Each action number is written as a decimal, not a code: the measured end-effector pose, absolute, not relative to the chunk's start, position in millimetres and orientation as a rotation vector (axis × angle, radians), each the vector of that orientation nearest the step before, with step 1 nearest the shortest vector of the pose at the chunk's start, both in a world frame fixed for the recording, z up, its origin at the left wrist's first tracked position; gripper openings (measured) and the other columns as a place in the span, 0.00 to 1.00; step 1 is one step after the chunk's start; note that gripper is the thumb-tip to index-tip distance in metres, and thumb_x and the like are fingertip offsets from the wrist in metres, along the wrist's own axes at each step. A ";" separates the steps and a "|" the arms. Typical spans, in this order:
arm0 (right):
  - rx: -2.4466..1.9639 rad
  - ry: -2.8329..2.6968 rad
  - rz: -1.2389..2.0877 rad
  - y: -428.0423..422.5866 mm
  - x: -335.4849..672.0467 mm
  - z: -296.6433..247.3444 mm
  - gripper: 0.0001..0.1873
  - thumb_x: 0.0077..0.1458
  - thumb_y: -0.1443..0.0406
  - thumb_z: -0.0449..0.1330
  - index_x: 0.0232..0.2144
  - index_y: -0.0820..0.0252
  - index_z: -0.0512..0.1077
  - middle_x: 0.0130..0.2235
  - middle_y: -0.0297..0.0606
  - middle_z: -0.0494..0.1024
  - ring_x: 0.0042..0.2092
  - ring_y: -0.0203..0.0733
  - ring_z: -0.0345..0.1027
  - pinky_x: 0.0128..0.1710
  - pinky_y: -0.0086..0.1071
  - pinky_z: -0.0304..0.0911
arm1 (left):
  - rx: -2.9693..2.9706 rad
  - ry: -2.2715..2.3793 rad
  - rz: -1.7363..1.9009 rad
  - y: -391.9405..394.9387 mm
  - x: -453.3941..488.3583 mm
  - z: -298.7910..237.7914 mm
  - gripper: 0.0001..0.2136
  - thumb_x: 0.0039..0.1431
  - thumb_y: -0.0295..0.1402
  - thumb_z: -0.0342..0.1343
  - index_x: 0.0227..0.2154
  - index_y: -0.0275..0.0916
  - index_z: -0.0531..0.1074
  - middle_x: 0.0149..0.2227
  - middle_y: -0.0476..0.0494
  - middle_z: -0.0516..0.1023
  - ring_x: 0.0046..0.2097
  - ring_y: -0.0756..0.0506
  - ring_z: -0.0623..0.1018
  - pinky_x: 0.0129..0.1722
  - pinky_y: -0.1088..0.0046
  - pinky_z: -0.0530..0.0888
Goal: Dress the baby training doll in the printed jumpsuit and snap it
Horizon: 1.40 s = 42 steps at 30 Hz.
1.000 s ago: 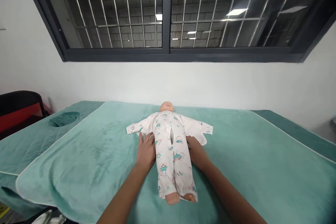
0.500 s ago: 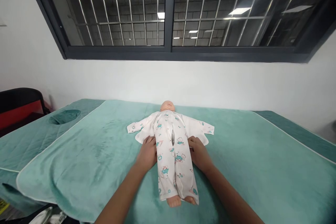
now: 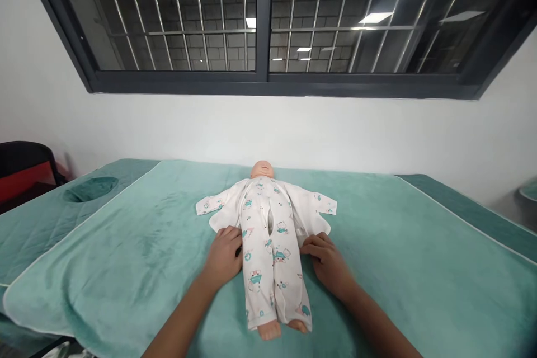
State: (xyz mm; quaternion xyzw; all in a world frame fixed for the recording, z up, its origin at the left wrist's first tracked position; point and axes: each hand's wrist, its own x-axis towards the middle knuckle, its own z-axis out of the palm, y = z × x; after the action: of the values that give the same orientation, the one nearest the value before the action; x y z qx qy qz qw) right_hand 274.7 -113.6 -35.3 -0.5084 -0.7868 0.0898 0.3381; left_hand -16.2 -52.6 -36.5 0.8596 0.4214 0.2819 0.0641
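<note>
A baby doll (image 3: 262, 169) lies on its back, its bare feet toward me. It wears a white printed baby shirt (image 3: 308, 207) with both sleeves spread and white printed trousers (image 3: 257, 268); a dark gap shows between the trouser legs near the top. At the shirt's lower left edge, my left hand (image 3: 224, 254) is closed with curled fingers, close beside the trousers. On the other side my right hand (image 3: 329, 263) pinches the shirt's lower right edge by the trouser leg. The fingertips of both hands are partly hidden.
A green cover (image 3: 138, 246) lies over the bed under the doll, with a round face hole (image 3: 90, 189) at the left. Behind stands a white wall with a barred window (image 3: 262, 84). A black and red chair (image 3: 27, 173) is at the far left.
Both hands have slid a little toward me along the doll's sides, down to the shirt's lower edges. The whole view has shifted slightly, so the doll appears further left.
</note>
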 end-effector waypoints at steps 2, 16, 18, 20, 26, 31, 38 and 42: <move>-1.321 -2.010 0.371 -114.2 282.6 -34.8 0.21 0.47 0.77 0.45 0.33 0.55 0.75 0.38 0.36 0.74 0.43 0.41 0.63 0.46 0.36 0.58 | 2.514 1.304 0.922 -47.9 -23.9 -38.2 0.10 0.59 0.29 0.47 0.26 0.39 0.72 0.34 0.44 0.74 0.41 0.44 0.70 0.43 0.65 0.65; -1.971 -1.344 0.609 -29.6 324.2 -5.7 0.15 0.37 0.59 0.65 0.21 0.60 0.64 0.23 0.35 0.67 0.32 0.43 0.64 0.31 0.30 0.53 | 1.836 2.173 0.921 2.9 -40.4 -38.4 0.17 0.58 0.41 0.49 0.43 0.35 0.73 0.48 0.32 0.72 0.49 0.34 0.71 0.48 0.59 0.65; -1.852 -1.373 0.763 -23.9 318.9 12.5 0.17 0.36 0.58 0.65 0.19 0.60 0.61 0.20 0.32 0.64 0.28 0.39 0.62 0.28 0.29 0.52 | 1.817 2.126 0.961 2.8 -43.4 -38.7 0.13 0.58 0.39 0.49 0.39 0.36 0.73 0.44 0.34 0.74 0.47 0.35 0.72 0.46 0.60 0.65; -1.688 -1.375 0.870 -20.2 308.4 35.4 0.17 0.42 0.54 0.61 0.23 0.60 0.62 0.23 0.33 0.67 0.28 0.38 0.63 0.27 0.28 0.55 | 1.767 2.105 1.013 0.9 -45.3 -39.2 0.13 0.60 0.40 0.46 0.38 0.38 0.71 0.39 0.36 0.76 0.44 0.36 0.74 0.43 0.62 0.66; -1.352 -1.539 0.928 -23.2 238.6 73.5 0.12 0.50 0.56 0.56 0.32 0.58 0.65 0.40 0.39 0.73 0.43 0.43 0.68 0.42 0.33 0.63 | 1.558 1.941 1.228 -8.4 -45.5 -39.9 0.13 0.60 0.44 0.44 0.38 0.41 0.65 0.33 0.43 0.74 0.35 0.41 0.74 0.35 0.67 0.66; -1.314 -2.226 0.457 -54.0 193.9 43.1 0.05 0.49 0.65 0.59 0.31 0.59 0.67 0.66 0.42 0.52 0.67 0.51 0.41 0.62 0.47 0.44 | 1.438 1.680 1.414 -12.2 -48.1 -31.6 0.13 0.57 0.45 0.47 0.34 0.39 0.64 0.35 0.44 0.72 0.39 0.44 0.72 0.39 0.69 0.68; -1.337 -2.081 0.478 -68.2 195.3 37.1 0.09 0.58 0.59 0.55 0.31 0.57 0.69 0.63 0.37 0.58 0.65 0.47 0.46 0.61 0.45 0.47 | 1.414 1.341 1.475 -12.9 -15.0 27.8 0.12 0.59 0.45 0.46 0.36 0.41 0.62 0.36 0.48 0.72 0.36 0.48 0.73 0.35 0.73 0.70; -1.298 -1.797 0.653 -55.2 205.4 41.6 0.10 0.59 0.59 0.51 0.32 0.57 0.68 0.54 0.39 0.70 0.55 0.44 0.63 0.53 0.39 0.58 | 1.849 1.169 1.222 -33.0 30.9 44.2 0.05 0.61 0.36 0.46 0.34 0.42 0.63 0.44 0.44 0.75 0.49 0.44 0.73 0.48 0.66 0.69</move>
State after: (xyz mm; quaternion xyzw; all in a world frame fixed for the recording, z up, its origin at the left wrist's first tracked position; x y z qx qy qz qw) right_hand 205.4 -55.2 41.6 -0.5138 -0.7116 0.2584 0.4034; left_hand 30.9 -33.0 44.2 0.7010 0.4432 0.4632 0.3124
